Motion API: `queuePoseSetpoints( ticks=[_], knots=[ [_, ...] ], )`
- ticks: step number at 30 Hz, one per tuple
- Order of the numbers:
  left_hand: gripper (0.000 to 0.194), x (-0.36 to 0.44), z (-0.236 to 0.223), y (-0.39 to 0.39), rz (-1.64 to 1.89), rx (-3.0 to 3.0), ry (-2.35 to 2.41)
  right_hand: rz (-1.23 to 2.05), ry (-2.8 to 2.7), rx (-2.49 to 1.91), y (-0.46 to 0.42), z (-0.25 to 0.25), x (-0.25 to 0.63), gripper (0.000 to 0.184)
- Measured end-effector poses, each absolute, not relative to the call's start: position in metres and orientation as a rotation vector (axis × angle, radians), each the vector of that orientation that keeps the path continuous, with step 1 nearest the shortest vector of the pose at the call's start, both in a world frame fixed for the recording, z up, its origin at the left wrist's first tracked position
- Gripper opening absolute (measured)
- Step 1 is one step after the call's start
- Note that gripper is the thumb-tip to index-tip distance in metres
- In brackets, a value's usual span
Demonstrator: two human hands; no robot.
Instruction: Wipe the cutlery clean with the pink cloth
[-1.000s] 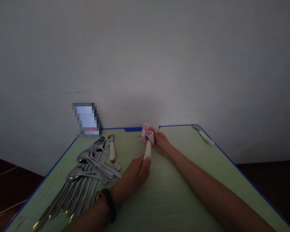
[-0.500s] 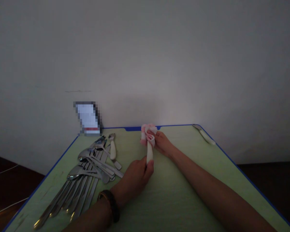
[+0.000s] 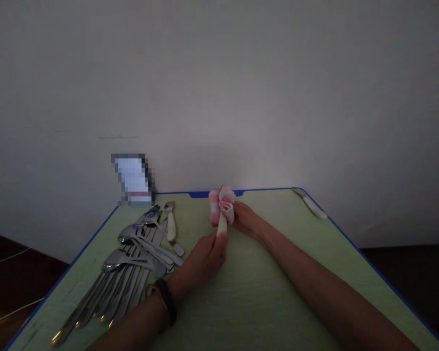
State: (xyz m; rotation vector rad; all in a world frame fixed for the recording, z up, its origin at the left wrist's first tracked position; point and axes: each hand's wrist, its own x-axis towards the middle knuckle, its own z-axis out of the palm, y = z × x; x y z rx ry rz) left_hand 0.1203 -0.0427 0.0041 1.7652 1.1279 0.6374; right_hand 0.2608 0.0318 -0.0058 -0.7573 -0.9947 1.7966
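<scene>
My left hand pinches the white handle of a utensil over the middle of the green table. The utensil's far end is buried in a pink and white cloth. My right hand is closed around that cloth, just beyond my left hand. A dark band sits on my left wrist.
A heap of several metal spoons and forks lies at the left of the table, with a white-handled fork at its far end. Another white-handled utensil lies at the far right corner. A blurred-out object stands against the wall.
Both hands shifted slightly left and the cloth slid along the utensil, covering more of the white handle. The cutlery heap has not moved.
</scene>
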Motion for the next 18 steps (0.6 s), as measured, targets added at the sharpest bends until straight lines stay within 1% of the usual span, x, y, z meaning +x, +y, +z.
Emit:
queuePoseSetpoints(
  ticks=[6, 10, 18],
  knots=[
    [0.039, 0.121, 0.007, -0.041, 0.607, 1.732, 1.125, 1.930, -1.084, -0.715, 0.025, -0.001, 0.261, 0.031],
    [0.034, 0.123, 0.005, -0.042, 0.597, 1.857, 1.187, 1.871, -1.017, -0.740, 0.026, -0.002, 0.258, 0.026],
    [0.032, 0.124, 0.004, -0.045, 0.509, 2.021, 1.253, 1.663, -0.847, -0.711, 0.036, -0.012, 0.251, 0.026]
  ],
)
